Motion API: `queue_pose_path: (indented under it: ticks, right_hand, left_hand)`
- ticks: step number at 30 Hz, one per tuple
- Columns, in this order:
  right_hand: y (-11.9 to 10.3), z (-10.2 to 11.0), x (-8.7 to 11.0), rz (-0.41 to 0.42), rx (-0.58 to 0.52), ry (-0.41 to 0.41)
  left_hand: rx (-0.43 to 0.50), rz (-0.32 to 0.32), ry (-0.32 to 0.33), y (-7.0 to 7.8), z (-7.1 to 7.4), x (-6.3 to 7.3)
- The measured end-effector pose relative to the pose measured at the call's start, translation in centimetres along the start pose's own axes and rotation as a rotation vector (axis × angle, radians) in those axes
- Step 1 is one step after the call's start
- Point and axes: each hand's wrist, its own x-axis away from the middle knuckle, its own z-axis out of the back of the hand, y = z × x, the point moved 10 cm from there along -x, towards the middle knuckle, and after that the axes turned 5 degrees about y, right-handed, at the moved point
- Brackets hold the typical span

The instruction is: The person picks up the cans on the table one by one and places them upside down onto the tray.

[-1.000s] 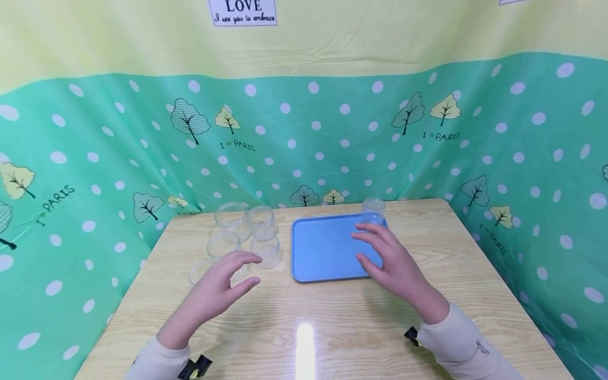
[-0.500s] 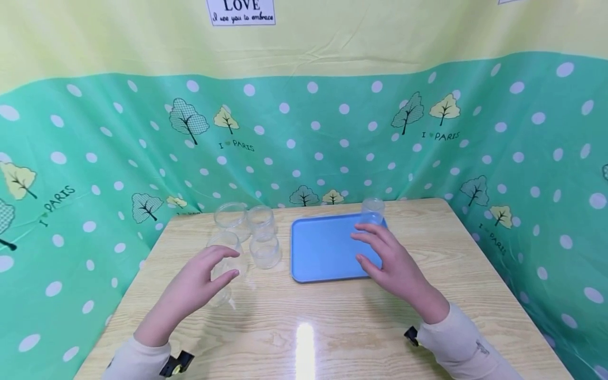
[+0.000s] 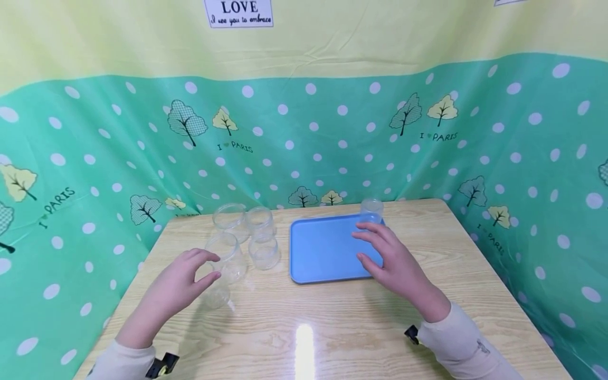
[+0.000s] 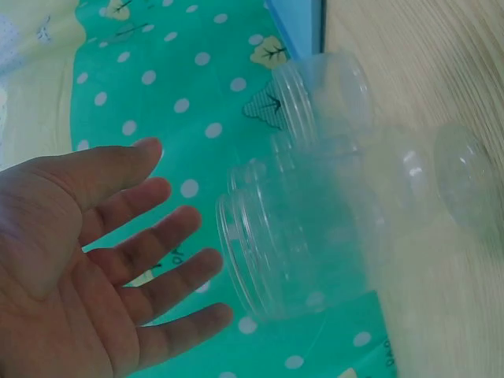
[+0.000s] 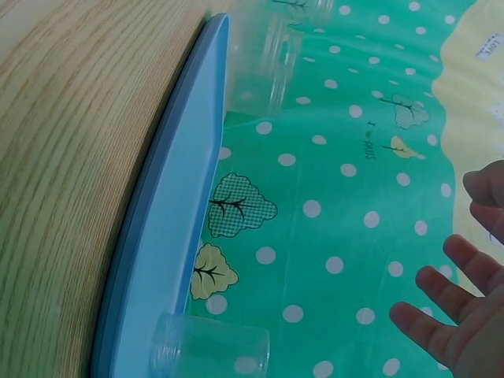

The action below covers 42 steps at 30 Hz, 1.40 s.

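Note:
Several clear, wide-mouthed jars stand at the table's left. My left hand [image 3: 171,290] hovers beside the nearest clear jar [image 3: 217,296], partly covering it. In the left wrist view, its thumb and fingers are spread, with a gap before the clear jars [image 4: 307,244]. Behind the nearest jar is another wide jar [image 3: 233,264], and to its right a smaller jar [image 3: 264,254]. My right hand [image 3: 394,264] hangs over the right part of the blue tray [image 3: 313,253], fingers loosely bent and holding nothing. A clear jar [image 3: 371,207] stands at the tray's far right corner.
At the back left are a wide clear jar [image 3: 230,219] and a narrower one [image 3: 259,219]. A green dotted curtain [image 3: 294,132] hangs behind and along both sides of the wooden table [image 3: 266,338]. Bare wood lies in front of the tray.
My left hand has moved left and slightly toward me, so more of the jars now shows. My right hand has stayed in place, and the tray and its jar have not moved.

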Motion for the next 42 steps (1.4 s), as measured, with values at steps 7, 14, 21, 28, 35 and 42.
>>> queue_pose_path:
  ticks: [7, 14, 21, 28, 35, 42]
  right_hand:
    - [0.0, 0.1, 0.0, 0.015, -0.004, 0.015]
    - [-0.1, 0.0, 0.0, 0.004, 0.004, -0.008]
    - [0.0, 0.0, 0.0, 0.007, 0.008, -0.015]
    - [0.0, 0.0, 0.0, 0.004, 0.012, -0.023]
    - [0.1, 0.0, 0.0, 0.010, 0.016, -0.024]
    - [0.3, 0.1, 0.0, 0.009, 0.026, -0.020]
  left_hand:
    - [-0.024, 0.033, -0.044, -1.2, 0.0, 0.4]
    - [-0.023, 0.090, -0.062, -2.5, -0.1, 0.5]
    - [-0.024, 0.170, -0.101, -4.0, -0.6, 0.6]
    - [-0.009, 0.217, -0.168, -4.8, -1.7, 0.9]
    - [0.001, 0.227, -0.190, -4.6, -2.1, 0.8]
    - [0.022, 0.219, -0.169, -4.4, -2.4, 0.4]
